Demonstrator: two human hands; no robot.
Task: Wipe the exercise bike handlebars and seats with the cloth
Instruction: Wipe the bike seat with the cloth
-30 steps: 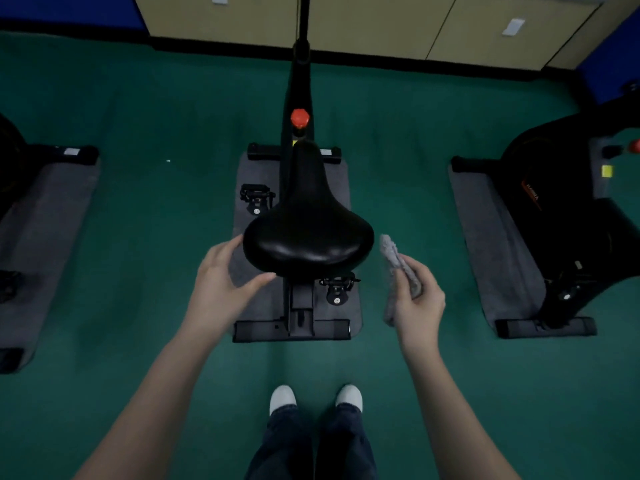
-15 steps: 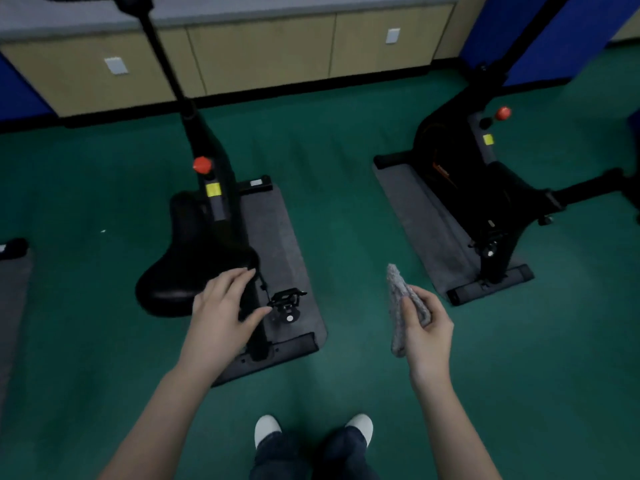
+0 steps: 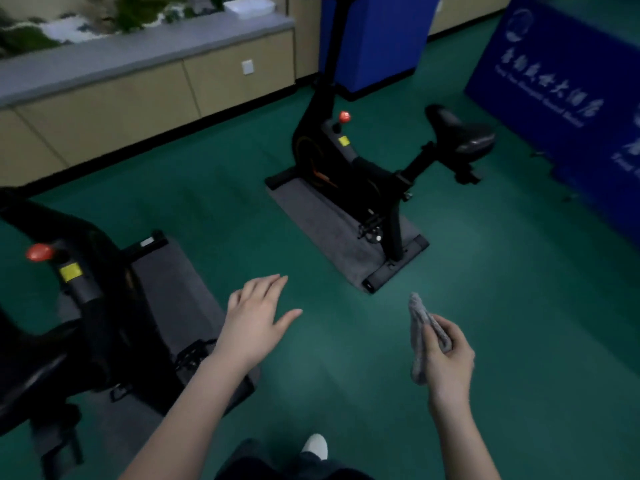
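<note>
Gripping a folded grey cloth (image 3: 420, 336), the right hand (image 3: 446, 362) hovers over green floor (image 3: 519, 306); the left hand (image 3: 254, 322) spreads flat, holding nothing.

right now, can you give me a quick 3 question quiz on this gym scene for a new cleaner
1. Multiple choice: what does the right hand hold?
A. a spray bottle
B. a grey cloth
C. nothing

2. True or false: the left hand holds a second rag.

3. Short answer: what does the far bike stand on?

Key:
1. B
2. False: its fingers are spread and it holds nothing.
3. A grey mat on the green floor.
</note>
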